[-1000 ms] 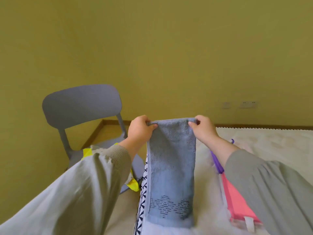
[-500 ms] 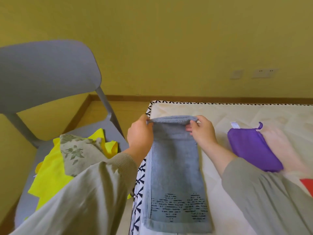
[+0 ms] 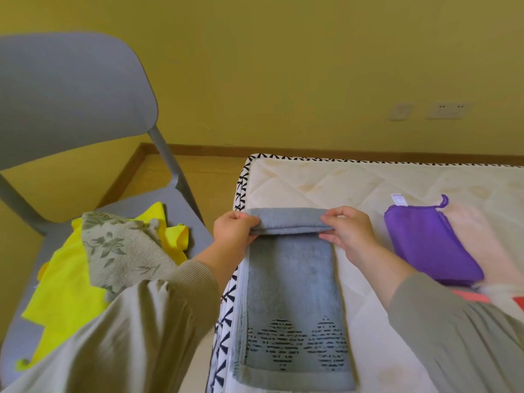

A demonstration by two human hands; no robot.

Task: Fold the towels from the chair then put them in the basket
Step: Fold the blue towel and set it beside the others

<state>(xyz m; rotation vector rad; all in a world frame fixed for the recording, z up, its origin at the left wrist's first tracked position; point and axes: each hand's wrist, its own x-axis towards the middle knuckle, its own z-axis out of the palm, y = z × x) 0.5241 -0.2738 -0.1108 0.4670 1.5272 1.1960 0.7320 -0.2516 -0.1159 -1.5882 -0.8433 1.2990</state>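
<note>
A long grey towel point(image 3: 292, 290) with a dark pattern near its close end lies along the left side of the mattress point(image 3: 326, 188). My left hand point(image 3: 234, 229) pinches the far left corner and my right hand point(image 3: 347, 232) pinches the far right corner; that far edge is curled over onto the towel. A yellow towel point(image 3: 66, 287) and a beige leaf-print towel point(image 3: 122, 251) lie crumpled on the seat of the grey chair point(image 3: 71, 89) to the left. No basket is in view.
A folded purple towel point(image 3: 425, 245) lies on the mattress to the right of my right hand, with pale pink cloth point(image 3: 510, 251) beside it and red-pink fabric point(image 3: 472, 296) at my right sleeve. The mattress's patterned left edge runs beside the chair. A yellow wall stands behind.
My hands have lowered the grey towel from hanging in the air onto the mattress, and its far edge now curls toward me. The view tilted down, bringing the chair seat into sight.
</note>
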